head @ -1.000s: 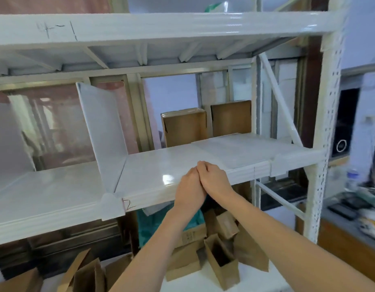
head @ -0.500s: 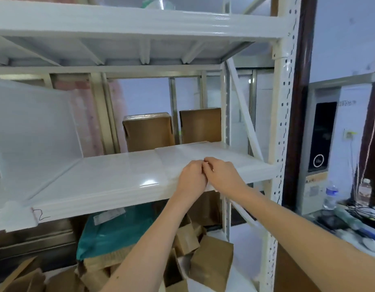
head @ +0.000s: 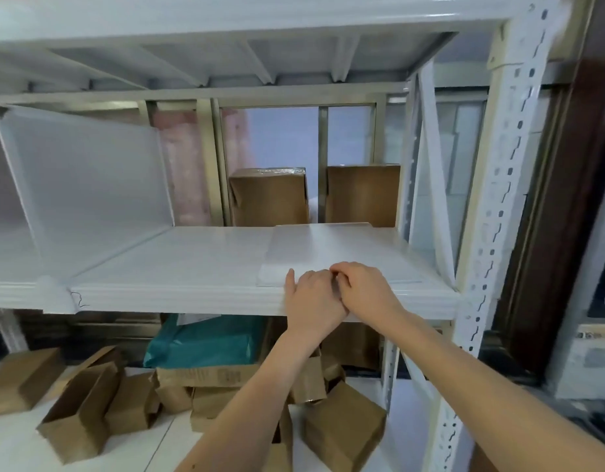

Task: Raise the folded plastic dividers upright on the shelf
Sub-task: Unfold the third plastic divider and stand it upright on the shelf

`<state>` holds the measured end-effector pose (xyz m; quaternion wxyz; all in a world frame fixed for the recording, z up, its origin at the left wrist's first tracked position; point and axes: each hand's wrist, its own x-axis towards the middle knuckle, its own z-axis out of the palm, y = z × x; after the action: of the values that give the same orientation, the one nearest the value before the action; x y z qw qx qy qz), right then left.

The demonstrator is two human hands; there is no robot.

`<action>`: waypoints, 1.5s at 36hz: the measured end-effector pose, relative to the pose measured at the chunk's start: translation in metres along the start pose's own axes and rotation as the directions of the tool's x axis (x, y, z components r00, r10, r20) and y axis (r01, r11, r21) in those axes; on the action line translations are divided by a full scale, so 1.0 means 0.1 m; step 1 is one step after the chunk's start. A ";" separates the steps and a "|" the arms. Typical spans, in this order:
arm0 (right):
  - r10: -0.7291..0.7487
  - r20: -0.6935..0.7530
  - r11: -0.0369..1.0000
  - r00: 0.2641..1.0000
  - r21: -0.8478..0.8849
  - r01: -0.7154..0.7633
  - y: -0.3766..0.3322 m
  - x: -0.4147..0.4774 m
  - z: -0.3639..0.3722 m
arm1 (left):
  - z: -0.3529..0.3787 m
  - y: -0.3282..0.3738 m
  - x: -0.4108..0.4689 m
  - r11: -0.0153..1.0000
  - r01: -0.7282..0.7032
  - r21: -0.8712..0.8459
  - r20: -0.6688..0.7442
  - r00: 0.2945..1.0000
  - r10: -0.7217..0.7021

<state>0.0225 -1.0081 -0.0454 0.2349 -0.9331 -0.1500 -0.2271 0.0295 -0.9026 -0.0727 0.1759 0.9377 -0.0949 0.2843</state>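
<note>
A white shelf (head: 178,267) runs across the view at chest height. One translucent plastic divider (head: 86,178) stands upright on it at the left. A second divider (head: 294,253) lies folded flat on the shelf's right part. My left hand (head: 313,294) and my right hand (head: 362,289) rest side by side at the front edge of this flat divider, fingers curled onto its near edge. Whether the fingers pinch the edge or only press on it is hidden by the knuckles.
Two brown cardboard boxes (head: 270,195) (head: 362,194) stand behind the shelf. A perforated white upright (head: 481,233) bounds the shelf on the right. Below lie a teal bag (head: 205,342) and several open cardboard boxes (head: 79,410) on the floor.
The view has swung right and closer, so the upright divider now sits at the far left. Both hands stay together at the shelf's front edge, now over the flat divider.
</note>
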 end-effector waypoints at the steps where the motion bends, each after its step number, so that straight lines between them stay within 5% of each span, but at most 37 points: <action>1: 0.000 0.005 1.000 1.000 0.017 0.000 0.02 0.01 -0.01 | 0.01 0.02 0.01 1.000 0.016 0.012 -0.009 1.000 -0.016; 7: 0.024 0.006 0.998 1.000 0.049 -0.024 0.24 0.10 -0.08 | 0.10 0.24 0.02 0.996 0.076 0.052 -0.041 0.996 -0.074; 14: 0.026 -0.169 0.991 0.985 -0.123 -0.048 0.29 0.03 0.09 | 0.19 0.23 0.04 0.994 -0.015 0.105 -0.159 0.987 0.032; 21: 0.052 -0.143 0.978 0.988 -0.193 -0.079 0.31 0.04 0.13 | 0.22 0.21 0.03 0.994 -0.069 0.088 -0.190 0.978 0.085; 27: 0.039 -0.112 0.984 0.993 -0.169 -0.058 0.30 0.01 0.07 | 0.06 0.15 0.04 0.986 -0.128 0.111 -0.071 0.988 0.137; 35: -0.009 -0.087 0.982 0.996 -0.187 -0.007 0.26 -0.05 0.01 | 0.03 0.08 0.09 0.964 -0.002 0.266 0.073 0.997 -0.018; 45: 0.083 -0.288 0.986 0.954 -0.117 -0.121 0.38 -0.02 0.12 | 0.05 0.09 0.11 0.985 -0.118 0.123 -0.106 0.986 0.131; 49: 0.104 -0.328 0.986 0.939 -0.093 -0.142 0.41 -0.03 0.13 | 0.03 0.15 0.12 0.992 -0.101 0.070 -0.041 0.994 0.104; 54: -0.071 -0.294 0.909 0.953 -0.412 -0.059 0.43 -0.02 0.14 | -0.01 0.02 0.11 0.988 -0.136 -0.071 -0.021 0.991 0.135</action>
<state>0.0424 -1.0373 -0.0736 0.0503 -0.9154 -0.0632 -0.3945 0.0380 -0.9047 -0.0650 0.1905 0.9197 -0.1672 0.2998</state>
